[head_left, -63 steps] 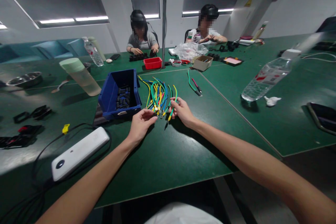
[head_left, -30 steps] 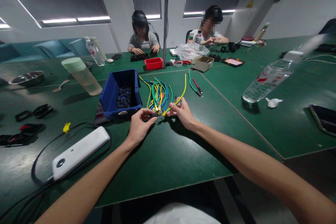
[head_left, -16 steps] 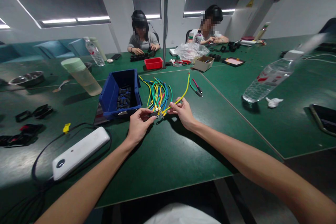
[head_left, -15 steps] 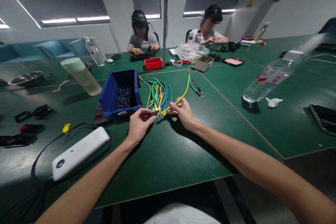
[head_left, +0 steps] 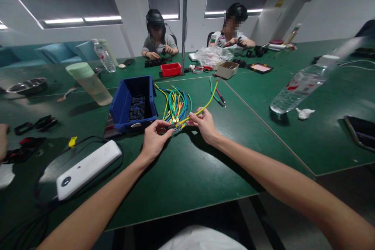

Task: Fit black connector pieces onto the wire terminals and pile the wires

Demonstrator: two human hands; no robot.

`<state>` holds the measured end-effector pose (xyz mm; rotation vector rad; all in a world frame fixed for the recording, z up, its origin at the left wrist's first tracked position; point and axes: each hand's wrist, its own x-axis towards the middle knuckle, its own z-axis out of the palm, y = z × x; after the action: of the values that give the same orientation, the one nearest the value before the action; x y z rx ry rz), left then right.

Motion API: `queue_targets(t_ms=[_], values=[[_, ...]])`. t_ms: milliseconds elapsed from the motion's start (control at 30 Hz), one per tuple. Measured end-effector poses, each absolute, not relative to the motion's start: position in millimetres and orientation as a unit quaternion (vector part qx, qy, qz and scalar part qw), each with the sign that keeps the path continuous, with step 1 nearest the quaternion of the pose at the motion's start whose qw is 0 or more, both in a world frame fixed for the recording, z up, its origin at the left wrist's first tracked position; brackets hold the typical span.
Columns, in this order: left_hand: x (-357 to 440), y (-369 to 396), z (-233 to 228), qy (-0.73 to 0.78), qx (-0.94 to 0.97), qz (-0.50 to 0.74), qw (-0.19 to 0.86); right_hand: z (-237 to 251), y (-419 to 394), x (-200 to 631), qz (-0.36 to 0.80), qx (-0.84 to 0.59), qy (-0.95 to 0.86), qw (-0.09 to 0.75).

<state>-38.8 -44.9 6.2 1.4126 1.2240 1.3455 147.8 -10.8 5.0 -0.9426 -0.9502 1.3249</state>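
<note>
A bundle of coloured wires [head_left: 175, 103] with ring terminals lies on the green table [head_left: 190, 172], beside a blue bin [head_left: 123, 103] of small black parts. My left hand [head_left: 155, 138] pinches a small dark piece at the near end of the bundle. My right hand [head_left: 203, 123] pinches one yellow-green wire [head_left: 208, 100], which rises from the fingers and arcs away to the right. Both hands meet at the wires' terminal ends.
A white device [head_left: 88, 168] with black cables lies at the near left. A plastic cup [head_left: 89, 84], a water bottle [head_left: 299, 86], a phone [head_left: 361, 131], a red tray [head_left: 170, 69] and a cardboard box [head_left: 227, 69] stand around. Two people work at the far side. Another person's hand [head_left: 2, 140] shows at the left edge.
My right hand has drawn the yellow-green wire out of the bundle, its free end swinging up and right. Another person's hand has appeared at the left edge.
</note>
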Motion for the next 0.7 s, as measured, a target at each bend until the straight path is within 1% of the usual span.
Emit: queue_targets(t_ms=[700], values=[[-39.4, -44.6, 2.3, 0.476, 0.583, 0.529, 0.391, 7.1, -12.6, 146.6, 0.580, -0.396, -0.399, 0.590]])
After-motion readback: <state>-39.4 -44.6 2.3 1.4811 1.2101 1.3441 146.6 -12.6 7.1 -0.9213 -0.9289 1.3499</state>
